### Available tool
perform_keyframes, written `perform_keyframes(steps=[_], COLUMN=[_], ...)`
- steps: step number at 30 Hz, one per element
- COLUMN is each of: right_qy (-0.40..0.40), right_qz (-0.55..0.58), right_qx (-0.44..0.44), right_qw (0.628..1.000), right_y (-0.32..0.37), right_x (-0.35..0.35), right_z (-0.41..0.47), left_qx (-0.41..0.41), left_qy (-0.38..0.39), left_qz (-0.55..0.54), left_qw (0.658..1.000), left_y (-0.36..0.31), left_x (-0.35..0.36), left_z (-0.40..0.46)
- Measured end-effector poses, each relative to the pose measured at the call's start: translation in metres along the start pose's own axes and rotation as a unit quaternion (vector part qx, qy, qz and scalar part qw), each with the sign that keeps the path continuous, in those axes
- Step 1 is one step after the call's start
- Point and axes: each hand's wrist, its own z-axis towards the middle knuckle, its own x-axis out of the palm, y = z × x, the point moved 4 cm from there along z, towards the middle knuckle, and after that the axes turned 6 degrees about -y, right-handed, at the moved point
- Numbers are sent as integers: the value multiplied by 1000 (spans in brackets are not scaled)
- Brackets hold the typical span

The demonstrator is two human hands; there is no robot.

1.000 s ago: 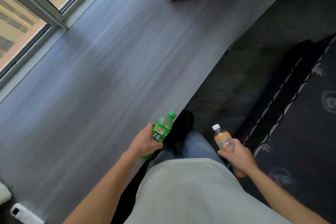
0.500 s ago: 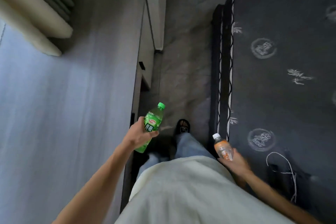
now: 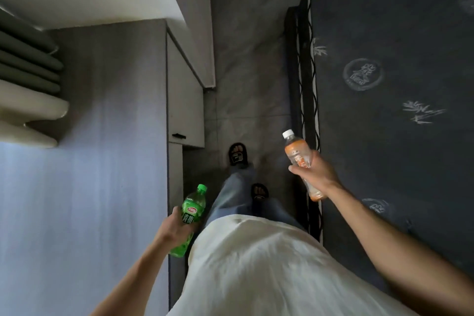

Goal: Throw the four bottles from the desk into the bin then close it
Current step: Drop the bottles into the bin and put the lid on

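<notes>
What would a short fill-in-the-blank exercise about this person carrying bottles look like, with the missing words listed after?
1. The left hand holds a bottle with a ____ cap.
2. The right hand holds an orange bottle with a ____ cap.
3. The person is carrying ____ bottles in all.
4. The dark mattress lies on the person's ____ side.

Missing words: green; white; two; right

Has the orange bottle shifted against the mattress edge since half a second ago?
Yes. The orange bottle in the right hand rose, farther up along the mattress edge.
</notes>
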Motion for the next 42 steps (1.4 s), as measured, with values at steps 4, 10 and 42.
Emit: perform_keyframes(steps=[4, 10, 42], right_qy=[-5, 5, -15], right_qz=[1, -4, -73], right_qx=[9, 80, 26], right_qw=[1000, 997, 997], right_y=[32, 37, 320], right_x=[-12, -22, -251], right_z=[37, 63, 458], left_qx=[-2, 28, -42], left_qy=[4, 9, -22], left_qz=[4, 5, -41], left_qw=[1000, 1000, 998], left_y=[-40, -142, -454], left_x=[-38, -111, -315], left_z=[35, 89, 266])
